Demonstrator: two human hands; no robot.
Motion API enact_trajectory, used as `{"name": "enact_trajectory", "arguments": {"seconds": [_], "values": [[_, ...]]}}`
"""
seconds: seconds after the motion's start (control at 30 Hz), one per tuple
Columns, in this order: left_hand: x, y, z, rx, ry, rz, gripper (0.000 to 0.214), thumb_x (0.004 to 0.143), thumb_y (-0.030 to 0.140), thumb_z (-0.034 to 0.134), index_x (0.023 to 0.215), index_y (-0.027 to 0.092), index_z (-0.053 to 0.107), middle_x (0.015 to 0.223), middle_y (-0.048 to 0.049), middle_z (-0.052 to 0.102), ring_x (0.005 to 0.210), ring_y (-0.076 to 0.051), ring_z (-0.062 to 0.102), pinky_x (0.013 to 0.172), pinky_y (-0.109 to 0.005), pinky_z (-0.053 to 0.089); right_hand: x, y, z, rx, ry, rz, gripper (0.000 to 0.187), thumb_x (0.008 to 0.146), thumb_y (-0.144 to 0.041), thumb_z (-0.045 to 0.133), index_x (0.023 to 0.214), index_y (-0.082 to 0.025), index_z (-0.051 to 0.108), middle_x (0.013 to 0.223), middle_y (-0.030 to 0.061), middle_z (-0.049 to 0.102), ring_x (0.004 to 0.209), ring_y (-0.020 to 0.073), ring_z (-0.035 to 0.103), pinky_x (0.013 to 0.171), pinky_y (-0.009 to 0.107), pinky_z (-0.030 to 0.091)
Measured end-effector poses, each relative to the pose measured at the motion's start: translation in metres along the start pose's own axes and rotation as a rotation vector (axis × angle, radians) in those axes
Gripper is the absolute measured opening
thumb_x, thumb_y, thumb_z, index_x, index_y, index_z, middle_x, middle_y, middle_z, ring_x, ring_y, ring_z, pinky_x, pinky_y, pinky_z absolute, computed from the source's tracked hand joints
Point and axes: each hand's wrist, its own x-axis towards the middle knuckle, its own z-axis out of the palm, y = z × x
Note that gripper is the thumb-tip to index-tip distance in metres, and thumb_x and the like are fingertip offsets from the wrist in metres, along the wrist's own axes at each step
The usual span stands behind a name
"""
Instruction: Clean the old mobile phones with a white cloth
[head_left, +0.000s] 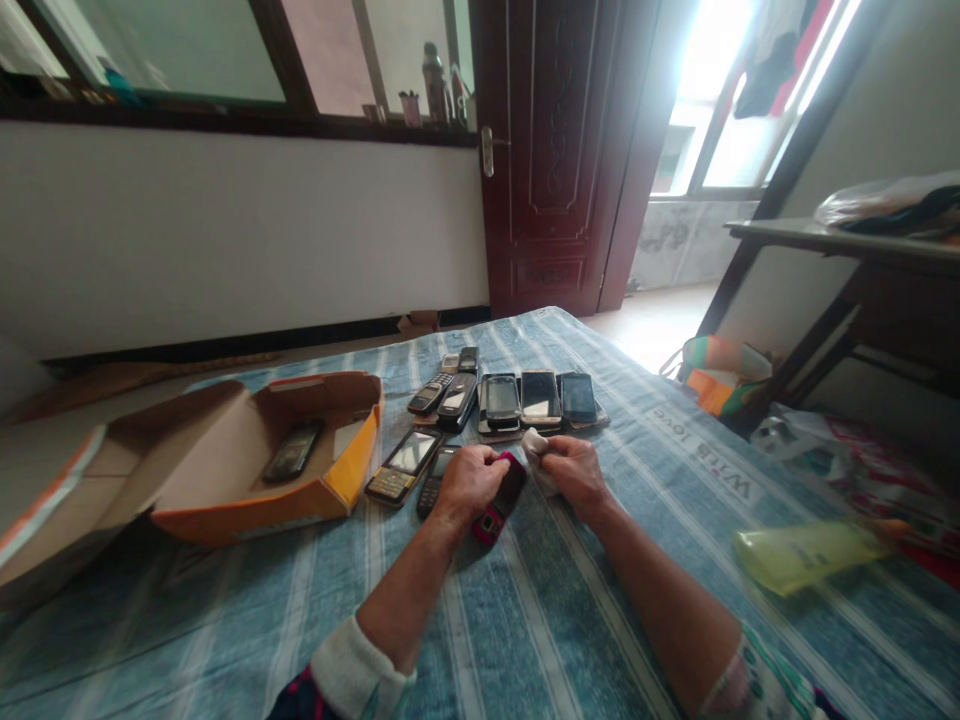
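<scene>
My left hand [466,482] is closed on a pink and black mobile phone [501,502], which it holds tilted just above the bed. Close by on the right, my right hand [576,474] pinches a crumpled white cloth [537,456]. Beyond the hands lie three touchscreen phones in a row: one on the left [501,398], a white-framed one [540,395] and a dark one [579,397]. To the left are a gold-keyed phone [405,466], a keypad phone [435,482] partly hidden by my left hand, and a small pile of older phones [456,398].
An open orange cardboard box [255,520] stands on the left with a dark phone [294,450] inside. A yellow bottle-shaped object [814,555] lies to the right. The striped bedsheet [315,640] covers the surface. A dark red door [559,170] and a shelf [855,238] stand beyond.
</scene>
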Motion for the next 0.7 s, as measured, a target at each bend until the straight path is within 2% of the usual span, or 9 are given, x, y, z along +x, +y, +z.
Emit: {"name": "enact_trajectory", "arguments": {"seconds": [0.17, 0.2, 0.3, 0.47, 0.53, 0.6, 0.7], "values": [[-0.018, 0.006, -0.013, -0.15, 0.019, 0.047, 0.028, 0.078, 0.033, 0.054, 0.089, 0.015, 0.073, 0.075, -0.0035, 0.073, 0.064, -0.017, 0.065, 0.056, -0.023, 0.046, -0.002, -0.016, -0.002, 0.052, 0.071, -0.042, 0.031, 0.067, -0.023, 0.054, 0.088, -0.014, 0.076, 0.072, 0.0017, 0.068, 0.067, 0.0165, 0.058, 0.058, 0.024, 0.042], [-0.022, 0.007, -0.016, -0.243, 0.028, 0.077, 0.029, 0.078, 0.035, 0.055, 0.092, 0.015, 0.072, 0.08, -0.0043, 0.074, 0.067, -0.018, 0.066, 0.058, -0.024, 0.048, -0.002, -0.021, -0.003, 0.057, 0.091, -0.074, 0.031, 0.068, -0.023, 0.055, 0.089, -0.015, 0.076, 0.074, 0.0018, 0.068, 0.067, 0.0169, 0.059, 0.059, 0.025, 0.044], [-0.035, 0.007, -0.019, -0.396, 0.052, 0.16, 0.028, 0.077, 0.035, 0.058, 0.093, 0.016, 0.071, 0.082, -0.0041, 0.074, 0.072, -0.019, 0.067, 0.063, -0.026, 0.051, -0.007, -0.036, -0.005, 0.013, 0.15, -0.29, 0.024, 0.071, -0.02, 0.056, 0.085, -0.018, 0.075, 0.078, 0.0022, 0.069, 0.071, 0.0175, 0.061, 0.064, 0.026, 0.047], [-0.052, -0.003, -0.016, -0.366, 0.168, 0.249, 0.027, 0.079, 0.033, 0.06, 0.096, 0.016, 0.07, 0.087, -0.0056, 0.073, 0.076, -0.02, 0.068, 0.069, -0.028, 0.053, -0.03, -0.059, 0.003, -0.194, 0.113, -0.709, 0.023, 0.083, -0.011, 0.051, 0.09, -0.02, 0.071, 0.087, 0.0057, 0.067, 0.079, 0.0164, 0.062, 0.072, 0.026, 0.049], [-0.059, -0.005, -0.017, -0.316, 0.197, 0.273, 0.025, 0.079, 0.033, 0.059, 0.095, 0.016, 0.069, 0.084, -0.0052, 0.072, 0.074, -0.019, 0.067, 0.069, -0.028, 0.053, -0.042, -0.065, 0.01, -0.364, 0.082, -0.825, 0.027, 0.087, -0.008, 0.045, 0.089, -0.018, 0.07, 0.087, 0.0072, 0.065, 0.081, 0.0176, 0.059, 0.072, 0.028, 0.048], [-0.065, -0.006, -0.02, -0.257, 0.22, 0.291, 0.021, 0.081, 0.035, 0.058, 0.083, 0.017, 0.068, 0.076, -0.0038, 0.07, 0.07, -0.019, 0.066, 0.068, -0.028, 0.053, -0.054, -0.07, 0.016, -0.536, 0.049, -0.913, 0.027, 0.09, -0.009, 0.043, 0.085, -0.017, 0.068, 0.085, 0.0077, 0.062, 0.079, 0.0188, 0.055, 0.07, 0.029, 0.045], [-0.072, -0.007, -0.025, -0.203, 0.252, 0.314, 0.025, 0.082, 0.039, 0.056, 0.071, 0.017, 0.063, 0.069, -0.0026, 0.066, 0.065, -0.018, 0.065, 0.064, -0.027, 0.052, -0.065, -0.072, 0.022, -0.687, 0.005, -0.963, 0.025, 0.092, -0.011, 0.043, 0.082, -0.018, 0.066, 0.082, 0.0067, 0.06, 0.075, 0.0186, 0.05, 0.067, 0.03, 0.042]]}}
